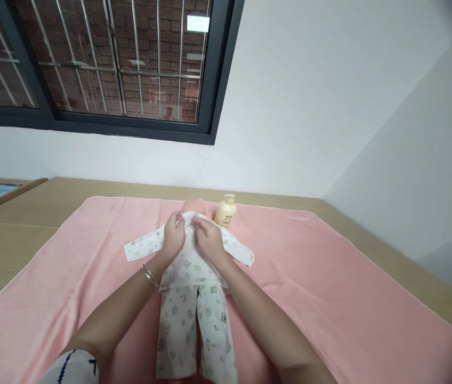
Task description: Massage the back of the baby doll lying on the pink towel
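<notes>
My left hand and right hand cover part of the shirt. Below the shirt, 1 trouser leg is cut by the lower edge; near it, the bottle's print is too small for reading.

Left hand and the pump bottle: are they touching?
Apart. The head view shows the left hand at the neckline of the printed shirt, while the pump bottle stands clear of it, beyond the right hand.
</notes>
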`<action>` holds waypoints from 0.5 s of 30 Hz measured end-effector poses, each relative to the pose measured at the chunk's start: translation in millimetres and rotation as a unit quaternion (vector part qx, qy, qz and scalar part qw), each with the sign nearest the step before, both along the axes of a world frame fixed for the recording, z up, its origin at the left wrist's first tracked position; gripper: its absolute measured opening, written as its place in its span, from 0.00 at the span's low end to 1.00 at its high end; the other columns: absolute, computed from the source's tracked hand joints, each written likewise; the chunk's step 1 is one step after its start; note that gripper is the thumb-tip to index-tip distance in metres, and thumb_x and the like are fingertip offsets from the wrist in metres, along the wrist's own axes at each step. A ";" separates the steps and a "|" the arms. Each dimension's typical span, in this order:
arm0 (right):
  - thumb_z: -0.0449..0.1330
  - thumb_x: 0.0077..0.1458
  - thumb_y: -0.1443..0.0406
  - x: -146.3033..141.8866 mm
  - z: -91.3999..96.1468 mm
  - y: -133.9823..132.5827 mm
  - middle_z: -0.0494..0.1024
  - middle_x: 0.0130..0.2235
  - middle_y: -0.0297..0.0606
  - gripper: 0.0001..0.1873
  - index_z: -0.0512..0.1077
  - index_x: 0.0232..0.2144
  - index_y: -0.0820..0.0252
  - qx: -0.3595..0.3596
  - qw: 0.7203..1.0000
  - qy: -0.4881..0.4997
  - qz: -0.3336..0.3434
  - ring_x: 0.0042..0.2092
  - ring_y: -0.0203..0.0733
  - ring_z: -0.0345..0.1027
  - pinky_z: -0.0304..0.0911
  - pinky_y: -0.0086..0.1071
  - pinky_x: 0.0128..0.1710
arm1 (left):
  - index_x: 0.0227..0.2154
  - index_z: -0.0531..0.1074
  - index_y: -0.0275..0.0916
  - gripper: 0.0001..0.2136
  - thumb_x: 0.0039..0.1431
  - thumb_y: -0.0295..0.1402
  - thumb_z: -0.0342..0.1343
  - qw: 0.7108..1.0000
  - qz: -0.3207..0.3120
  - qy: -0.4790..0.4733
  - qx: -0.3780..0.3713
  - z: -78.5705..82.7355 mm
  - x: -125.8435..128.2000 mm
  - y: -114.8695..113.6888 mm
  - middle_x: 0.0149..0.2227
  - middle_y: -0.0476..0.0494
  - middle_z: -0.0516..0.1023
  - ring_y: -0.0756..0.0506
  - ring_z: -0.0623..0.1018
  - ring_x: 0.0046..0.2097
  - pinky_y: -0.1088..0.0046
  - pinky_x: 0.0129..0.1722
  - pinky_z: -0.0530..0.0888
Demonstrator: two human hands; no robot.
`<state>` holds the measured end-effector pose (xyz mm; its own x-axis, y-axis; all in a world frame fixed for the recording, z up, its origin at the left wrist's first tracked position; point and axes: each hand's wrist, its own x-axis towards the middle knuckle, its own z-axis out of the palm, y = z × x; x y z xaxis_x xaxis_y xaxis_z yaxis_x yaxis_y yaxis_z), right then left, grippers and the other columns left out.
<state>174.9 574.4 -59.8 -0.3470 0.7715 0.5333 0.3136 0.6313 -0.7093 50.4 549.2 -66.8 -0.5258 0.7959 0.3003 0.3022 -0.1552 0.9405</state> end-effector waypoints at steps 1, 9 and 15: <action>0.48 0.56 0.71 -5.9 -8.9 8.6 0.79 0.51 0.41 0.22 0.77 0.47 0.61 0.023 0.999 -0.028 0.005 0.55 0.43 0.71 0.63 0.38 0.61 | 0.52 0.70 0.33 0.16 0.65 0.32 0.46 1.000 -0.001 0.017 0.006 -7.0 -0.7 10.2 0.53 0.34 0.76 0.41 0.75 0.56 0.59 0.60 0.70; 0.51 0.63 0.63 7.7 -29.8 49.7 0.72 0.60 0.42 0.21 0.74 0.54 0.62 0.082 0.980 -0.161 0.082 0.64 0.45 0.61 0.52 0.42 0.67 | 0.50 0.72 0.34 0.18 0.62 0.25 0.44 0.984 0.002 0.180 -0.016 -36.0 2.6 21.8 0.53 0.35 0.76 0.40 0.74 0.57 0.56 0.61 0.68; 0.45 0.67 0.61 -0.8 -27.5 18.5 0.59 0.66 0.62 0.30 0.59 0.64 0.76 0.067 0.934 -0.341 -0.083 0.68 0.61 0.51 0.46 0.52 0.68 | 0.51 0.72 0.34 0.17 0.66 0.32 0.43 0.983 0.011 0.182 -0.009 -39.1 0.5 16.5 0.53 0.35 0.76 0.39 0.74 0.57 0.55 0.61 0.68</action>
<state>174.1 592.9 -87.3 -0.5226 0.7873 0.3271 0.7655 0.6023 -0.2264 50.8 565.7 -105.8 -0.4040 0.7916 0.4584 0.6222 -0.1295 0.7720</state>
